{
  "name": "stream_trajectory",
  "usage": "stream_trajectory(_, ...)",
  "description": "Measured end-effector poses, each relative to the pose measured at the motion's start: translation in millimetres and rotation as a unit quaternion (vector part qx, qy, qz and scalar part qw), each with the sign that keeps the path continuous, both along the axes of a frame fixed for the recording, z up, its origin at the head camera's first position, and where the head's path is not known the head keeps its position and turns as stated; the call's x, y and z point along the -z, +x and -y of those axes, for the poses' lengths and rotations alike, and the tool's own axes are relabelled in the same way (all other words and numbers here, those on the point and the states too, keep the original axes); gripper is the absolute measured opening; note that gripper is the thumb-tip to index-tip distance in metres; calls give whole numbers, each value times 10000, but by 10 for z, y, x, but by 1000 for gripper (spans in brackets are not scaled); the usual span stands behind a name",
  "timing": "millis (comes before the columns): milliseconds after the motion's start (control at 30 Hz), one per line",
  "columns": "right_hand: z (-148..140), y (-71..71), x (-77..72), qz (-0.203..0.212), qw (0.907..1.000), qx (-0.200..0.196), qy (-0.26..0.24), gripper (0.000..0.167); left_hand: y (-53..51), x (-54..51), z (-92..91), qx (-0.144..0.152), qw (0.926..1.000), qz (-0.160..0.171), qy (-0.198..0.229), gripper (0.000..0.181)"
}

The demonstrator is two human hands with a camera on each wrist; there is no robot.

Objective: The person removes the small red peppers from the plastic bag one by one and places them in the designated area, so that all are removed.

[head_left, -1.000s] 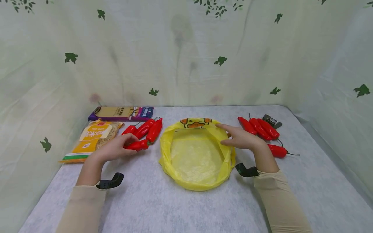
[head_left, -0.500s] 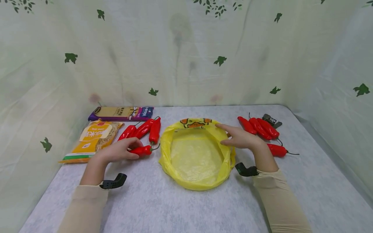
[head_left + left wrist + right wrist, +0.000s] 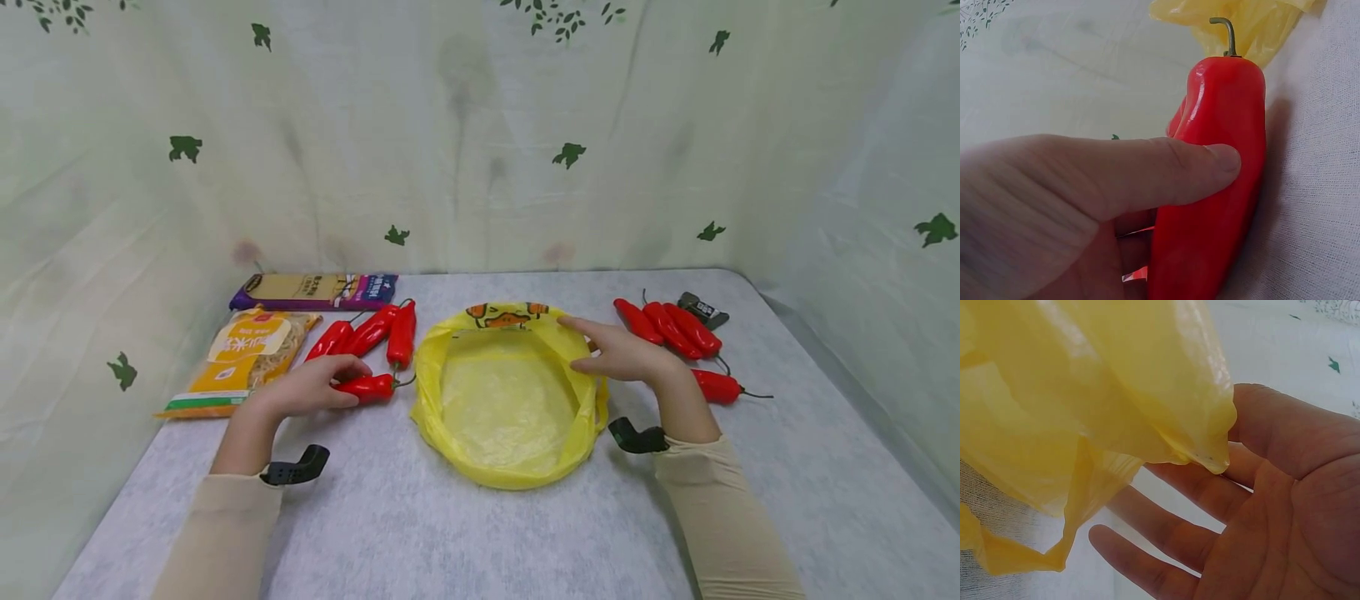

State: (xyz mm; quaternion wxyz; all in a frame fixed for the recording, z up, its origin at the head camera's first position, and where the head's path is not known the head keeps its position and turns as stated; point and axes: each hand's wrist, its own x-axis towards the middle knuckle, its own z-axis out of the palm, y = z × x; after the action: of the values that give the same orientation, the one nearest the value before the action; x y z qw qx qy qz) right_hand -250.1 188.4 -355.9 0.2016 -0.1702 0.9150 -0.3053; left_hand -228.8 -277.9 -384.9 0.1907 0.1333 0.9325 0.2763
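Observation:
My left hand (image 3: 311,387) grips a red chili pepper (image 3: 367,388) just above the table, its green stem pointing right toward the bag. In the left wrist view the thumb lies across the pepper (image 3: 1222,112), with the fingers behind it. A yellow plastic bag (image 3: 427,417) stands with its mouth spread wide at the table's middle, a duck print on its far rim. My right hand (image 3: 626,354) holds the bag's right rim between thumb and fingers. In the right wrist view the bag (image 3: 1147,375) hides the thumb tip and part of the fingers.
Several red peppers (image 3: 371,332) lie beyond my left hand, beside an orange food packet (image 3: 247,354) and a purple-and-gold packet (image 3: 315,292). On the right are more peppers (image 3: 671,329), one lone pepper (image 3: 716,387) and a small black packet (image 3: 703,310).
My left hand has shifted slightly right with the pepper, whose stem has come apart from the peppers behind. The right hand and the bag have stayed in place.

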Motion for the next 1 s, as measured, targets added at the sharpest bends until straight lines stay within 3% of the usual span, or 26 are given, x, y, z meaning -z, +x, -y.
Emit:
stream_trajectory(167, -5, -2, -4, -33, 10000, -30, -23, 75, -1, -23, -22, 15, 10000, -44, 79, 52)
stream_trajectory(400, -9, -7, 9, -18, 10000, -30, -25, 74, 10, -40, -56, 16, 9996, 224, 154, 52)
stream_trajectory(600, -11, -7, 6, 28, 10000, -1, -48, 74, 2, -36, -63, 114, 9997, 166, 107, 50)
stream_trajectory(833, -13, -27, 8, 67, 10000, 0, -58, 74, 11, -27, -11, -84, 9999, 147, 9, 49)
stream_trajectory(1000, -18, -20, 5, 56, 9999, -41, -99, 73, 15, -50, 1, -106, 9998, 79, 161, 49)
